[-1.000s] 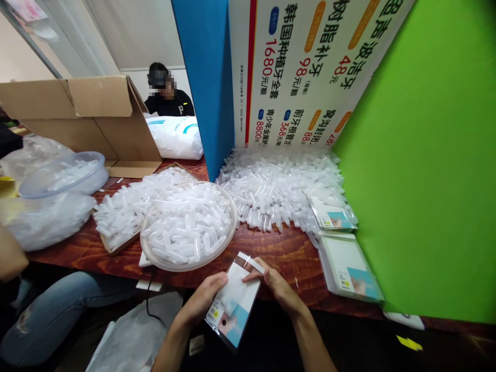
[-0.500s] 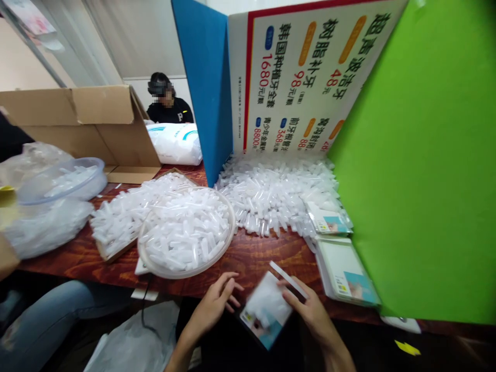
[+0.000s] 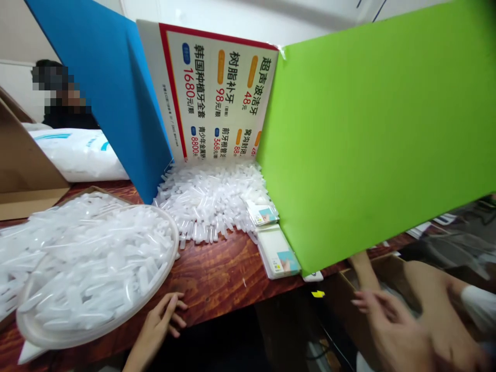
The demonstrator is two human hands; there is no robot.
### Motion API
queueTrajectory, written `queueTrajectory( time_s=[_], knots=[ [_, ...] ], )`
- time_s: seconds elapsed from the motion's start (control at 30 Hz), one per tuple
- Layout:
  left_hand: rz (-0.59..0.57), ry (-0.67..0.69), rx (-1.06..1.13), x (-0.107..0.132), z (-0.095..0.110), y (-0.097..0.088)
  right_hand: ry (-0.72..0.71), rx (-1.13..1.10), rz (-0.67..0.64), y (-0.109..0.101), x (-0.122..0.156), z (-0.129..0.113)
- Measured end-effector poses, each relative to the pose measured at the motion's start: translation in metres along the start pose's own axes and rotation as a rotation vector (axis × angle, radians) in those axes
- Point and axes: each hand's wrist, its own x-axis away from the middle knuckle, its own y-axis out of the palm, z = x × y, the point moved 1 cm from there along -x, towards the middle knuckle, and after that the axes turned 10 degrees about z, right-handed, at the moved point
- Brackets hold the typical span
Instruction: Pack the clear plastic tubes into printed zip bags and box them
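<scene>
By the table (image 3: 228, 263), left hand (image 3: 165, 318) loose, right hand (image 3: 399, 328) blurred, grip unclear, packets (image 3: 278, 253) pointing lengthwise away, slightly leftward

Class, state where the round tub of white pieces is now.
In the head view, the round tub sits at lower left on the table, left of the left hand.

Single head-worn camera: faces forward and down over the desk (image 3: 220, 274), close range. Bowl (image 3: 70, 340) near the lens; sign (image 3: 217, 103) farther off, beyond the bowl; green board (image 3: 372, 134) right of the bowl.
</scene>
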Motion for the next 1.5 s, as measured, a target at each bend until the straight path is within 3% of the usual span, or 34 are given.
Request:
queueTrajectory(
  time_s=[0.07, 0.13, 0.23, 0.3, 0.47, 0.63, 0.7, 0.83, 0.87, 0.9, 0.97, 1.03, 1.07, 1.17, 1.3, 1.4, 1.5],
  knots=[
    [0.030, 0.017, -0.017, 0.003, 0.003, 0.002, -0.047, -0.153, -0.258, 0.038, 0.020, -0.034],
    [0.057, 0.033, -0.028, 0.006, 0.007, 0.005, -0.223, -0.179, -0.362, 0.076, 0.035, -0.058],
    [0.073, 0.051, -0.023, 0.009, 0.009, 0.007, -0.512, -0.038, -0.272, 0.118, 0.047, -0.066],
    [0.067, 0.054, -0.014, 0.010, 0.007, 0.008, -0.646, 0.053, -0.203, 0.131, 0.050, -0.059],
    [0.010, 0.051, 0.050, 0.008, 0.003, 0.020, -0.835, 0.071, -0.102, 0.129, 0.056, -0.036],
    [-0.151, 0.090, 0.068, 0.011, 0.017, 0.053, -0.855, 0.000, -0.113, 0.120, 0.047, -0.033],
    [-0.218, 0.101, 0.075, 0.014, 0.023, 0.067, -0.844, -0.031, -0.116, 0.115, 0.041, -0.040],
    [-0.283, 0.064, 0.256, 0.014, 0.026, 0.086, -0.750, -0.189, 0.095, 0.109, 0.054, -0.081],
    [-0.287, 0.035, 0.338, 0.013, 0.027, 0.089, -0.772, -0.258, 0.051, 0.112, 0.064, -0.097],
    [-0.278, -0.001, 0.419, 0.010, 0.028, 0.091, -0.835, -0.341, -0.078, 0.118, 0.076, -0.115],
    [-0.209, -0.058, 0.513, 0.004, 0.031, 0.090, -0.944, -0.471, -0.451, 0.135, 0.099, -0.147],
    [-0.082, -0.067, 0.491, -0.001, 0.034, 0.082, -0.888, -0.520, -0.641, 0.158, 0.108, -0.171],
    [-0.019, -0.055, 0.450, -0.003, 0.035, 0.076, -0.800, -0.494, -0.648, 0.171, 0.106, -0.179],
    [0.073, -0.001, 0.331, -0.003, 0.034, 0.053, -0.506, -0.311, -0.489, 0.218, 0.074, -0.191],
    [0.096, -0.011, 0.267, 0.007, 0.028, 0.033, -0.344, -0.197, -0.385, 0.273, 0.028, -0.205],
    [0.129, -0.053, 0.301, 0.013, 0.025, 0.028, -0.280, -0.212, -0.398, 0.291, 0.015, -0.210],
    [0.154, -0.063, 0.335, 0.016, 0.025, 0.027, -0.226, -0.287, -0.431, 0.289, 0.017, -0.205]
  ],
)
